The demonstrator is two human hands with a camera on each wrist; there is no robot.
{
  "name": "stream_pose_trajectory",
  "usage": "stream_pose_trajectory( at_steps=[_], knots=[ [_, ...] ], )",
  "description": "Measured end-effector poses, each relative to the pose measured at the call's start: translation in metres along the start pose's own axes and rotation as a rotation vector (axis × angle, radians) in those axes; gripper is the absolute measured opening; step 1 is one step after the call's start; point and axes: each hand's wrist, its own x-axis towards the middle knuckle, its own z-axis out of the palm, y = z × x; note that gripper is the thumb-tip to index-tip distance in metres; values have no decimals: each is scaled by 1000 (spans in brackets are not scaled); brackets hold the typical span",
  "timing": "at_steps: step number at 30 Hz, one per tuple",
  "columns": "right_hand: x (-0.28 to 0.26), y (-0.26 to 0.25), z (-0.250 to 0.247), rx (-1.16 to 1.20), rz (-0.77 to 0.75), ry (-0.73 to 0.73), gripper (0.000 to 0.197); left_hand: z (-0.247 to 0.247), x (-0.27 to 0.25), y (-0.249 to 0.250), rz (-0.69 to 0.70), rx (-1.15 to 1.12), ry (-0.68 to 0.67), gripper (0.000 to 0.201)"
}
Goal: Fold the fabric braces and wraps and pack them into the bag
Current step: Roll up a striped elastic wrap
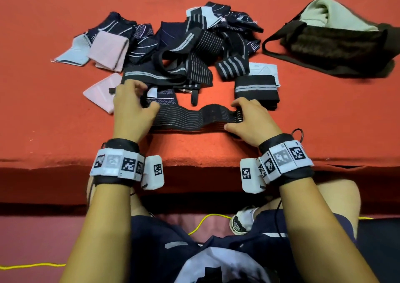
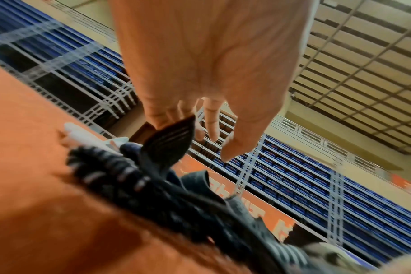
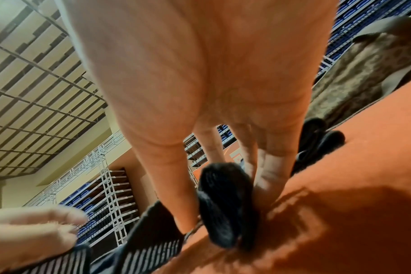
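Wrap [image 1: 190,118]: lying flat across the table [image 1: 54,120] near its front edge, stretching between both hands.
Left grip [image 1: 132,111]: fingers curling, pinching the wrap's left end.
Right grip [image 1: 251,120]: thumb and fingers clamping the rolled right end against the table.
Pile [image 1: 177,44]: sitting just behind the wrap; bag [image 1: 337,44] lying far right, well apart.
Wrist views: showing blue seating rows and a grid ceiling, both missing from the head view.
Writing: orange banner lettering too blurred to read.
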Motion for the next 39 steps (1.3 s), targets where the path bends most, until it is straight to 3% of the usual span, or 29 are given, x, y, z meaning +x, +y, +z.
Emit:
stream_pose_trajectory(
  at_steps=[3, 7, 9, 11, 14, 18, 23, 30, 39],
  knots=[
    [1, -4, 6, 31, -7, 4, 82, 23, -10, 23, 144, 145, -60, 39],
    [1, -5, 9, 51, -1, -8, 102, 52, -21, 44, 260, 30, -261, 22],
    [-1, -4, 8, 71, 11, 4, 94, 59, -23, 46, 221, -17, -252, 17],
    [0, -5, 8, 134, 39, 48, 74, 64, -24, 48, 177, -38, -228, 15],
    [6, -3, 13, 236, 73, 117, 46, 76, -32, 57, 172, 9, -321, 19],
    [10, 1, 18, 118, 92, 126, 17, 89, -44, 62, 209, 48, -428, 29],
    [13, 8, 17, 166, 122, 87, 37, 83, -37, 59, 204, 66, -476, 43],
    [9, 5, 18, 154, 46, 16, 45, 88, -40, 60, 174, -21, -468, 48],
    [5, -4, 13, 550, 51, 126, 21, 97, -41, 72, 83, -288, -406, 48]
  ],
)
